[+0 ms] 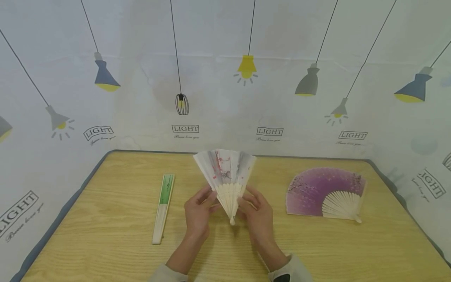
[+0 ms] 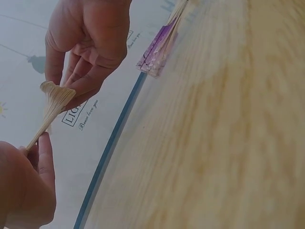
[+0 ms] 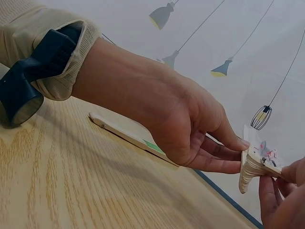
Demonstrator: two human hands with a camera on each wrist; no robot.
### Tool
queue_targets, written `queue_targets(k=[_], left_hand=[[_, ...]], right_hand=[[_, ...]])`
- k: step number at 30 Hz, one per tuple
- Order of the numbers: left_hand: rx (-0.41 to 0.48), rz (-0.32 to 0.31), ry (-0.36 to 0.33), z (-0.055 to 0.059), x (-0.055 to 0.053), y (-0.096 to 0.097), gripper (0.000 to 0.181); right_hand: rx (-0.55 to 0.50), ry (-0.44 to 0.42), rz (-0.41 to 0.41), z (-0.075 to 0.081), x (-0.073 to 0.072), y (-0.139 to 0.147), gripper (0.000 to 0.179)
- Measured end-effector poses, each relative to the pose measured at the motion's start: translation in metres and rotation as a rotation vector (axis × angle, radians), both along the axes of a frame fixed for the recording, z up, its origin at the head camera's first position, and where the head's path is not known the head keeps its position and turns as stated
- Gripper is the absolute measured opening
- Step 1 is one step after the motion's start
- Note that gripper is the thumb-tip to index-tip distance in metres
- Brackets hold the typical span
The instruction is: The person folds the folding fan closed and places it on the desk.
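Observation:
Between my two hands is a partly spread white folding fan [image 1: 227,168] with red blossoms and grey shading, its pale ribs converging at a pivot toward me. My left hand [image 1: 199,213] pinches the left outer rib between thumb and fingers. On the opposite outer rib, my right hand [image 1: 258,213] has a similar pinch. In the right wrist view the left hand [image 3: 190,126] grips one side of the fan's bunched ribs [image 3: 250,169], with the right hand [image 3: 286,200] at the frame's edge. The left wrist view shows the ribs [image 2: 57,102] held above table height.
A closed green folding fan [image 1: 163,209] lies on the wooden table [image 1: 116,219] to the left. Spread out on the right is a purple folding fan [image 1: 313,192] with pale ribs. A white backdrop [image 1: 218,94] printed with lamps encloses the table's back and sides.

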State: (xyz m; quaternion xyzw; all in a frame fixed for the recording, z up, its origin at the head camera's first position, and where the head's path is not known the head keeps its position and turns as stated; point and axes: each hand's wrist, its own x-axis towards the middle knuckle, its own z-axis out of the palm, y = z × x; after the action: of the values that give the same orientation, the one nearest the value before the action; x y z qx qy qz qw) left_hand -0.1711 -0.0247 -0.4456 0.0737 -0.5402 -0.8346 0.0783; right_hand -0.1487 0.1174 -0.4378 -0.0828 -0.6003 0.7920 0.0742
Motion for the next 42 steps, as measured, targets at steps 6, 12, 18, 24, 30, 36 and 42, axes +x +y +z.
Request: queue_targets(k=[6,12,18,24,30,36,42], left_hand=[[-0.012,-0.017,-0.005,0.0003,0.0008,-0.0007,0.030],[-0.022,-0.027,-0.032,0.0010,0.0013,-0.0009,0.030],[-0.035,-0.031,-0.039,0.0033,0.0024,-0.0010,0.031],[-0.043,-0.036,-0.035,0.0032,0.0023,-0.0014,0.030],[-0.054,-0.041,-0.029,0.0032,0.0024,-0.0016,0.030],[-0.060,-0.078,0.014,0.0030,0.0033,-0.0007,0.028],[-0.109,-0.099,0.067,0.0060,0.0056,0.0021,0.029]], right_hand=[[0.006,0.004,0.019,0.0010,0.0011,-0.0009,0.045],[0.018,-0.002,0.037,0.0023,0.0030,-0.0019,0.045],[0.021,0.004,0.058,0.0030,0.0040,-0.0028,0.046],[0.037,0.005,0.067,0.0022,0.0039,-0.0021,0.046],[0.024,-0.005,0.069,0.0019,0.0039,-0.0023,0.047],[0.012,-0.002,0.071,0.0007,0.0033,-0.0020,0.047],[0.012,0.008,0.067,0.0000,0.0021,-0.0008,0.044]])
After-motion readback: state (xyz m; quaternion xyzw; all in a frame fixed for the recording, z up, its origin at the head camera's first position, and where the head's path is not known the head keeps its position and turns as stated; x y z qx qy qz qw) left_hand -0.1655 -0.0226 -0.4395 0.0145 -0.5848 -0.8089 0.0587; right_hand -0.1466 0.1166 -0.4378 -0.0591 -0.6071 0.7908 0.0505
